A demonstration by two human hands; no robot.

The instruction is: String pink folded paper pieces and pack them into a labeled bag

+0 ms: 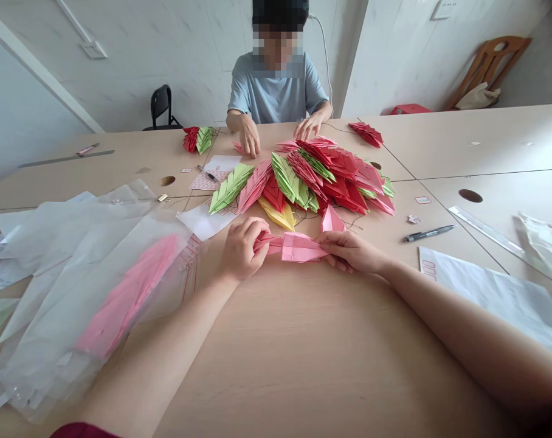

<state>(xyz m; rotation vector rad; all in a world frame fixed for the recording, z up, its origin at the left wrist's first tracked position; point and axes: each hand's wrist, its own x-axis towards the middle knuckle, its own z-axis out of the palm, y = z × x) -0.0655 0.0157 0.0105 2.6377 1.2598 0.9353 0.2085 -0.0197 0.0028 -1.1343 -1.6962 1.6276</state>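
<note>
A folded pink paper piece (298, 245) lies just above the wooden table (303, 353), held at both ends. My left hand (243, 248) is closed in a pinch on its left end. My right hand (352, 250) grips its right end with fingers pressed together. One pink flap stands up behind it. Just beyond lies a pile of folded paper leaves (310, 179) in red, pink, green and yellow.
Clear plastic bags (75, 286), one with pink paper inside, cover the left. A pen (428, 233), a clear ruler (486, 231) and white sheets (490, 292) lie on the right. A person in a blue shirt (276, 91) sits opposite, hands on paper pieces.
</note>
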